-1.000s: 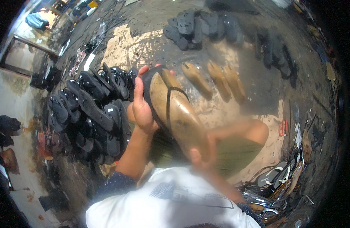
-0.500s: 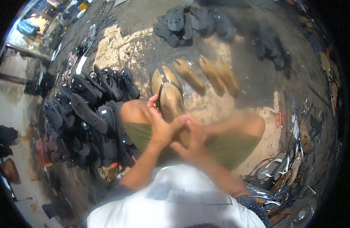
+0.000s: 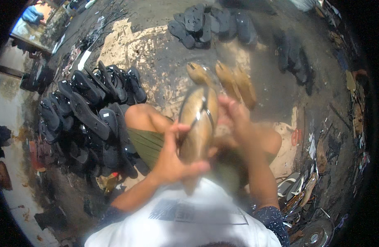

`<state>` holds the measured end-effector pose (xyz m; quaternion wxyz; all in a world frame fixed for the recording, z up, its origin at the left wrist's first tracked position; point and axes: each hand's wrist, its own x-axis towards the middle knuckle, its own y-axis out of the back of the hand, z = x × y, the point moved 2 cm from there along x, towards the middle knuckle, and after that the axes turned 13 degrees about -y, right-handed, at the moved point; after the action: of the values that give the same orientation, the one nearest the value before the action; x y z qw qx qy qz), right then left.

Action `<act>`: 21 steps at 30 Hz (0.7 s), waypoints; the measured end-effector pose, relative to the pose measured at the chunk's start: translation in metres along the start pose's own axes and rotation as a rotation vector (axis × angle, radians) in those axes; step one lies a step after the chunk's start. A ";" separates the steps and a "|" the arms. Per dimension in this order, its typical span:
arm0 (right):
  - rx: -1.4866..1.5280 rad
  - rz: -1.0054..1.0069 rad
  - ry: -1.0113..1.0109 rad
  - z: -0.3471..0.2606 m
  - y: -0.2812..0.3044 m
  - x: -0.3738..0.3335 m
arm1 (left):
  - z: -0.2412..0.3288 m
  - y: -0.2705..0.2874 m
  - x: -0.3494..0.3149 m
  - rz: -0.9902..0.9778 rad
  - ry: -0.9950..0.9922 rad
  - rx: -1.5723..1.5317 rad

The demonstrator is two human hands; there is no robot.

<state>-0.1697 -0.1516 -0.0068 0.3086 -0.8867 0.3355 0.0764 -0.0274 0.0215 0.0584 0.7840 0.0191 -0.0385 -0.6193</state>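
Note:
A tan wooden shoe last with a glossy black Y-shaped sandal strap across it is raised over my lap. My left hand grips its lower left side, thumb across the narrow end and fingers along the edge. A dark rim, perhaps a sole, shows along the last's left edge; its underside is hidden. My right hand is raised beside the last's right edge. Motion smears its fingers, so I cannot make out whether they touch the strap or hold anything.
Three more wooden lasts lie on the ground ahead. Black sandals are heaped at my left, and dark soles lie stacked at the far side. More dark pieces lie far right. Scraps and strips clutter the near right.
The strapped last has come up and nearer my body, tilting to the right. My right hand has moved from its near end up to its right side.

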 end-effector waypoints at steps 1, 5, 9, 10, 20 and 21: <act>0.066 -0.172 -0.215 0.008 -0.007 -0.002 | 0.002 0.007 -0.008 -0.123 -0.092 0.245; -0.095 -0.164 -0.398 0.036 -0.002 -0.007 | 0.018 0.008 -0.029 -0.081 -0.032 -0.084; 0.368 -0.103 -0.137 0.089 -0.012 0.007 | -0.073 0.026 -0.071 0.152 0.180 -0.432; 0.419 -0.117 -0.099 0.092 -0.012 0.008 | -0.099 0.023 -0.082 0.125 0.228 -0.393; 0.437 -0.127 -0.109 0.109 -0.041 0.025 | -0.038 0.032 -0.121 0.243 0.403 -0.262; 0.399 -0.178 -0.071 0.112 -0.044 0.027 | -0.031 0.038 -0.130 0.201 0.392 -0.148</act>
<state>-0.1129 -0.0741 -0.0836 0.4949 -0.8312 0.2532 0.0119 -0.0180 0.1558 0.0256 0.8335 0.0774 0.1584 -0.5236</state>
